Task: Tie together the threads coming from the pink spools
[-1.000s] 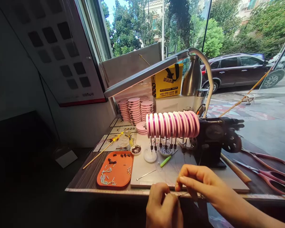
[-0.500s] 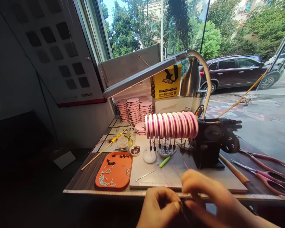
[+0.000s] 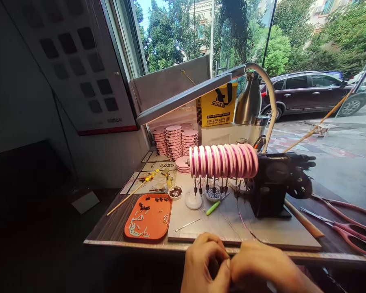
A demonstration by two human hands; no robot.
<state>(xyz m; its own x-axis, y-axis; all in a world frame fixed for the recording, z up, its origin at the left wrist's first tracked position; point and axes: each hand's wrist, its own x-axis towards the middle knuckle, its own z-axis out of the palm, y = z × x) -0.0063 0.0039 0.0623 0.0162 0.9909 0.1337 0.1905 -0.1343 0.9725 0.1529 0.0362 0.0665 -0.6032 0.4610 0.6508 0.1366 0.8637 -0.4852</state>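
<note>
Your two hands, left hand [image 3: 205, 264] and right hand [image 3: 262, 270], met at the bottom middle, fingers pinched together; what they pinched, you could not tell. One thin thread [image 3: 244, 221] ran down to them. One orange tray [image 3: 148, 217] lay left.

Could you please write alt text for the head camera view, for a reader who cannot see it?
A person's left hand and right hand pinch together at the near table edge, below a row of pink spools on a black machine. An orange tray lies left.
</note>
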